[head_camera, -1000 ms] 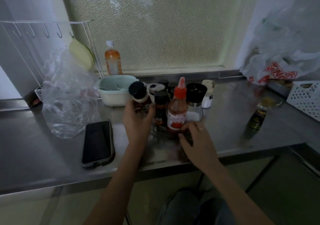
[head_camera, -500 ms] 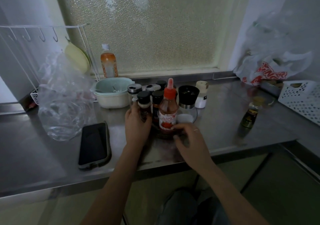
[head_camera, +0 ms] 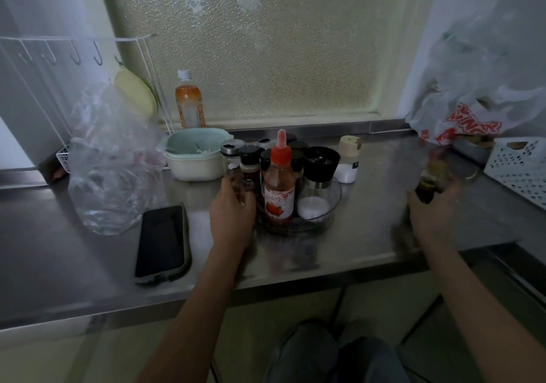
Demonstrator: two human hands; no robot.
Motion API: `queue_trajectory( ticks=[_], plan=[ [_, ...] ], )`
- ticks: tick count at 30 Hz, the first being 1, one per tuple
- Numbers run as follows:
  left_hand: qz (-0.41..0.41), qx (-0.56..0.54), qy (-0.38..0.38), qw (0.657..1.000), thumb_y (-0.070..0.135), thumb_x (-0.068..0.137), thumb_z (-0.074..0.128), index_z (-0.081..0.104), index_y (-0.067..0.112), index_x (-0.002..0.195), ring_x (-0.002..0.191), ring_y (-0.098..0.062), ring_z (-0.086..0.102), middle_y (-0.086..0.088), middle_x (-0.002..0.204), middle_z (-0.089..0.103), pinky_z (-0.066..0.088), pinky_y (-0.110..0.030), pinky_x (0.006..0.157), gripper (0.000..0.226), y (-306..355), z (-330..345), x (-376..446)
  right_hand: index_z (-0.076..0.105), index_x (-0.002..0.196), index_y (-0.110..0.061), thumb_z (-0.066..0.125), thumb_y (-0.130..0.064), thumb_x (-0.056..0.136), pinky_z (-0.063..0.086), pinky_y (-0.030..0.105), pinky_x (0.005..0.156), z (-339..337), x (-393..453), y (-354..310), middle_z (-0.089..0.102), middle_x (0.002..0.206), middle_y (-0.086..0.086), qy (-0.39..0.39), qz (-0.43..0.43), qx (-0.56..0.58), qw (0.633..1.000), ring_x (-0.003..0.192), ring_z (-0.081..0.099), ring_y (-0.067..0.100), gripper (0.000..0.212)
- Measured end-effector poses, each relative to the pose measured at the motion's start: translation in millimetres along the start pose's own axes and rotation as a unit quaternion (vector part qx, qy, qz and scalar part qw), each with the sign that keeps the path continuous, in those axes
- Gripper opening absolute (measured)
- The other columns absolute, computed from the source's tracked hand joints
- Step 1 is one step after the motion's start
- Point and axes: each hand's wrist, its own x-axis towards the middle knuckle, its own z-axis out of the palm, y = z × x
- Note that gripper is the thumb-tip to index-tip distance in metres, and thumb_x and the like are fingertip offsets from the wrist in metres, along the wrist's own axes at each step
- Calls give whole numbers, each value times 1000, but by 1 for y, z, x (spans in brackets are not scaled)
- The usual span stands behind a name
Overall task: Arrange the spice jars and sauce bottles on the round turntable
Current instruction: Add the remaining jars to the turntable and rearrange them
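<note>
A clear round turntable (head_camera: 332,205) sits mid-counter. It carries a red-capped chili sauce bottle (head_camera: 279,187), a black-topped grinder (head_camera: 317,181) and several dark-lidded spice jars behind them. My left hand (head_camera: 233,208) is at the turntable's left rim, fingers around a black-capped spice jar (head_camera: 249,170) that stands upright there. My right hand (head_camera: 434,208), blurred, is far to the right and wrapped around a small dark sauce bottle (head_camera: 430,184) on the counter. A white salt shaker (head_camera: 348,161) stands off the turntable, behind its right side.
A phone (head_camera: 162,241) lies left of my left hand. A crumpled clear bag (head_camera: 109,170) and a pale green bowl (head_camera: 195,155) are at the left. An orange drink bottle (head_camera: 189,105) stands by the window. A white basket (head_camera: 523,167) and plastic bag (head_camera: 472,116) fill the right.
My left hand has lowered the black-capped jar onto the turntable's left side. My right hand left the turntable's front rim, swung right and closed on the small dark bottle.
</note>
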Motion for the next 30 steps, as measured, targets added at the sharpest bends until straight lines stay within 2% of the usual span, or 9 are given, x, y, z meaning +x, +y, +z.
queue_trajectory(
  ticks=[5, 9, 13, 16, 19, 22, 24, 27, 30],
  plan=[
    [5, -64, -109, 992, 12, 91, 45, 30, 14, 140, 107, -32, 59, -14, 122, 62, 41, -30, 84, 51, 1, -1, 0, 45, 115, -1, 64, -18, 85, 45, 49, 88, 0, 9, -2, 57, 118, 25, -10, -1, -29, 1000, 107, 55, 40, 40],
    [-17, -136, -69, 988, 15, 87, 37, 42, 15, 125, 102, -24, 56, -3, 114, 60, 38, -28, 80, 39, 0, -1, 2, 55, 112, -11, 67, -20, 83, 46, 25, 84, -6, -15, -30, 61, 111, 6, 33, -85, 98, 991, 99, 58, 17, 33],
    [-59, -111, -39, 991, 4, 87, 41, 49, 8, 116, 89, -17, 52, -10, 110, 64, 34, -24, 71, 30, -1, -1, 3, 60, 102, -20, 71, -19, 80, 47, 13, 71, 18, -36, -68, 64, 96, -6, -114, -153, 160, 969, 83, 62, 4, 25],
    [-62, -155, -94, 981, 0, 87, 41, 44, 11, 129, 100, -12, 51, -5, 121, 60, 37, -20, 81, 43, -5, 1, 6, 59, 90, -18, 76, -18, 76, 45, 5, 62, 50, -49, -77, 65, 84, -2, -199, -187, 123, 954, 72, 61, 5, 22],
    [-47, -194, -138, 970, 0, 88, 38, 35, 13, 139, 114, -9, 46, 4, 128, 49, 34, -17, 91, 52, -11, 3, 8, 57, 91, -17, 75, -17, 77, 40, -2, 59, 69, -59, -71, 62, 86, 0, -261, -193, 59, 944, 75, 58, 10, 23],
    [-35, -193, -130, 972, 7, 85, 38, 42, 13, 133, 115, -11, 49, 5, 125, 51, 38, -23, 94, 49, -13, 5, 11, 56, 102, -17, 73, -18, 79, 43, 0, 64, 69, -55, -66, 63, 89, -2, -306, -178, 82, 931, 80, 61, 9, 28],
    [-32, -147, -67, 986, 4, 83, 44, 53, 14, 112, 102, -21, 59, -3, 111, 62, 48, -33, 85, 32, -14, 7, 11, 54, 111, -21, 65, -24, 86, 47, 9, 68, 62, -41, -64, 65, 97, -1, -315, -156, 117, 929, 88, 62, 7, 28],
    [-27, -110, -23, 993, 4, 81, 52, 53, 14, 100, 91, -21, 62, -2, 98, 65, 51, -37, 79, 22, -14, 8, 10, 49, 115, -25, 49, -35, 94, 44, 23, 74, 58, -8, -60, 60, 118, 5, -222, -114, 134, 959, 106, 59, 22, 23],
    [-19, -153, -61, 986, 4, 90, 44, 49, 15, 112, 93, -18, 62, 3, 101, 63, 49, -32, 77, 25, -9, 7, 9, 36, 135, -22, 59, -31, 89, 42, 30, 90, 69, 24, -64, 46, 136, 7, -189, -99, 94, 972, 119, 48, 20, 52]
  ],
)
